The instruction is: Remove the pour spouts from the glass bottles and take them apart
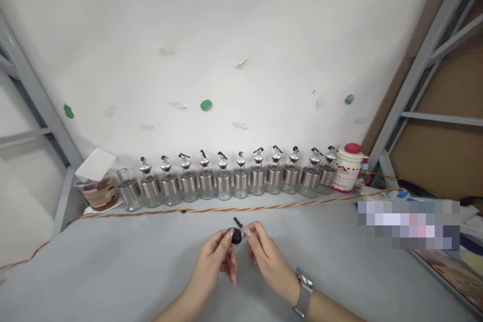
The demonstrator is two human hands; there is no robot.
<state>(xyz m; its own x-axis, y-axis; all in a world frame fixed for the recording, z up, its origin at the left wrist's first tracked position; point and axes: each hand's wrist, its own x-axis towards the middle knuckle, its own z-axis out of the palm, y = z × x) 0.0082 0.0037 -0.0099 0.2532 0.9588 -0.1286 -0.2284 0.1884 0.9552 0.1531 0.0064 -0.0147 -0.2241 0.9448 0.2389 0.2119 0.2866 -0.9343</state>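
My left hand point(220, 254) pinches a pourer stopper point(236, 236) between thumb and fingers, its black ribbed end facing me. A short black strip point(237, 222) shows just beyond the stopper; whether it is joined to it I cannot tell. Close by on the right, my right hand point(266, 256) has thumb and index finger pressed together, with a small pale, see-through bit at the tips, too small to name. Behind both hands runs a row of glass oil bottles with steel bands. The leftmost bottle point(130, 192) has no pourer; the others, like this bottle point(224, 184), carry one.
A red and yellow twisted cord point(241, 209) crosses the grey table point(151, 261) before the bottles. At left stands a brown-labelled container point(100, 196), at right a white jar with red lid point(346, 173). Papers and a framed picture point(449, 274) lie far right.
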